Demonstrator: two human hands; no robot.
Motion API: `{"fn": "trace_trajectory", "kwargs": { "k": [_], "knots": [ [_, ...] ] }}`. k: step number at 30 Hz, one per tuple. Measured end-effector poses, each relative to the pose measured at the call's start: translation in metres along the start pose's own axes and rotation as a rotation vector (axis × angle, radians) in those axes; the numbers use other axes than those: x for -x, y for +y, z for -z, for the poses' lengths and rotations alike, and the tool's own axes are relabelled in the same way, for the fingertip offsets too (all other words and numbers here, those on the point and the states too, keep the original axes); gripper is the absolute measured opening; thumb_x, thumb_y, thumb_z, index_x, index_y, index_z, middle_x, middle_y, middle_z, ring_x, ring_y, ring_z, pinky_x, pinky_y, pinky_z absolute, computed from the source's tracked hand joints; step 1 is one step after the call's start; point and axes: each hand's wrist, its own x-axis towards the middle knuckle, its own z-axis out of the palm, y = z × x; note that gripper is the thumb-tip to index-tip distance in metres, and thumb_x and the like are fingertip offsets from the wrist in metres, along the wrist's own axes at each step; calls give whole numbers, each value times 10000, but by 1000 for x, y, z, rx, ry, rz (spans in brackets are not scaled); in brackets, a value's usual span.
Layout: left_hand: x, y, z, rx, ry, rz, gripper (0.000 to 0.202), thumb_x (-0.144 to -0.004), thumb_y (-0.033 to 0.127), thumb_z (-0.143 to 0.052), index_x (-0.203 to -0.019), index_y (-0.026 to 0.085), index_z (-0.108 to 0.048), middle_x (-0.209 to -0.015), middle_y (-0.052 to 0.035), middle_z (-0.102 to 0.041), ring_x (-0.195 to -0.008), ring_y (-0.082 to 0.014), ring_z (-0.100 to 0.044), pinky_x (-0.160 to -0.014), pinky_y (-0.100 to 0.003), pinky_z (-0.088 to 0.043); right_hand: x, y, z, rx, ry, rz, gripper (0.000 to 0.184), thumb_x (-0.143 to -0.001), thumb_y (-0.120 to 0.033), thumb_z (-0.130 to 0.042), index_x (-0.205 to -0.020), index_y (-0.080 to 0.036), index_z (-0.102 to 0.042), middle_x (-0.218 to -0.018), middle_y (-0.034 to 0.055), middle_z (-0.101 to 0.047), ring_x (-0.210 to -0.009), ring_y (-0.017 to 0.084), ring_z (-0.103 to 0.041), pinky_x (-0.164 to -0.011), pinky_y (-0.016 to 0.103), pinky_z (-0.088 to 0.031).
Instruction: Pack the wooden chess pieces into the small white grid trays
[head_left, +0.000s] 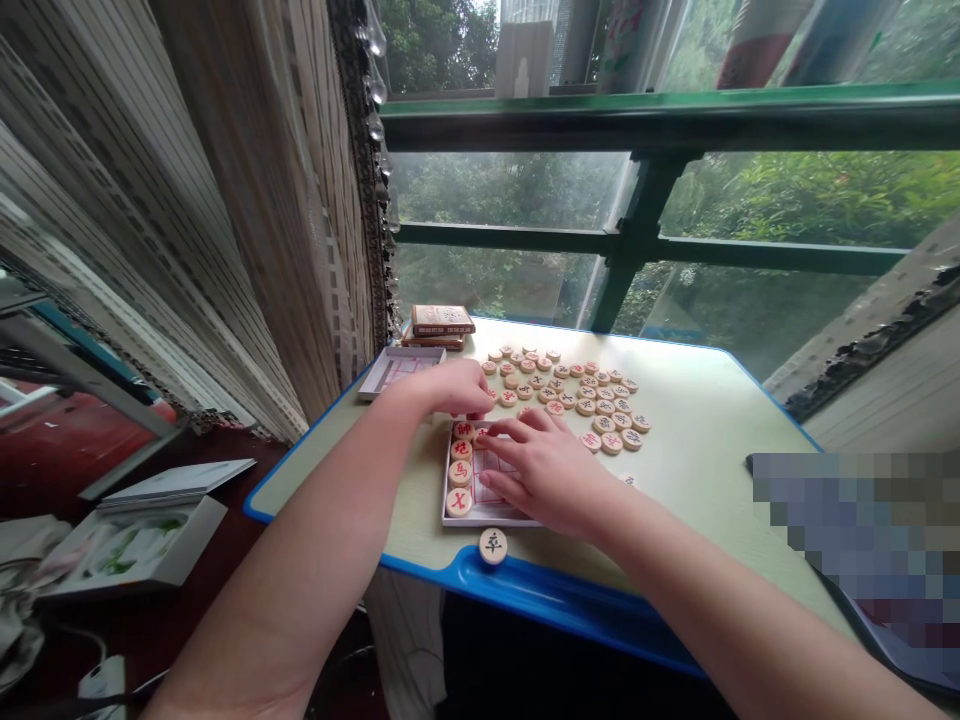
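A shallow white box [447, 510] stands near the front of the table, with a red-lined grid on its bottom. Red-marked Chinese chess pieces [460, 473] line its left side, and another piece [481, 437] lies along the far side. My right hand [536, 465] hovers low over the box with fingers spread, its fingertips close to that far-side piece. Just beyond the box's far edge, my left hand [466, 388] is closed with fingers curled down by loose pieces; what it grips, if anything, is hidden. A black-marked piece [493, 546] lies at the table's front edge.
Many loose chess pieces [604, 407] spread across the table's middle and back. At the back left are a white box lid [401, 368] and stacked small books [442, 322]. A dark, partly pixelated object [840, 550] lies at right. Window and curtains border the table [697, 400].
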Motion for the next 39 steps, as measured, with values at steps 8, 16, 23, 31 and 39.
{"fn": "trace_trajectory", "kwargs": {
  "k": [8, 16, 23, 31, 39],
  "knots": [
    [1, 1, 0, -21, 5, -28, 127, -570, 229, -531, -524, 159, -627, -477, -7, -509, -472, -121, -403, -454, -273, -257, 0, 2, -2, -41, 46, 36, 360, -919, -370, -448, -1196, -226, -629, -1182, 90, -623, -996, 255, -481, -906, 459, -387],
    [3, 1, 2, 5, 0, -35, 162, -598, 265, -533, -567, 165, -656, -532, -8, -566, -509, -124, -439, -479, -267, -270, 2, 8, 3, -107, 194, 90, 197, -868, -214, -511, -912, -186, -700, -927, 76, -683, -872, 204, -535, -821, 367, -428],
    [4, 0, -2, 8, -32, -140, 199, -603, 300, -567, -471, 179, -479, -458, 37, -356, -471, -99, -298, -469, -285, -191, 1, -1, 2, -151, 175, 186, 228, -854, -210, -529, -1016, -222, -689, -1034, 62, -677, -930, 211, -537, -875, 404, -429],
    [2, 1, -5, -28, -21, -188, 290, -630, 394, -605, -481, 178, -482, -465, 34, -362, -485, -103, -309, -483, -282, -203, -2, -12, -6, -143, 110, 255, 314, -817, -144, -546, -1090, -234, -671, -1139, 73, -643, -1152, 248, -475, -1002, 452, -390],
    [-1, 2, -8, -28, 9, -156, 354, -631, 443, -638, -454, 175, -488, -450, 23, -369, -473, -103, -291, -475, -286, -195, -4, -8, -9, -229, 169, 264, 227, -851, -143, -528, -985, -220, -693, -1113, 87, -644, -1103, 222, -535, -1006, 449, -407]
  ]
}}
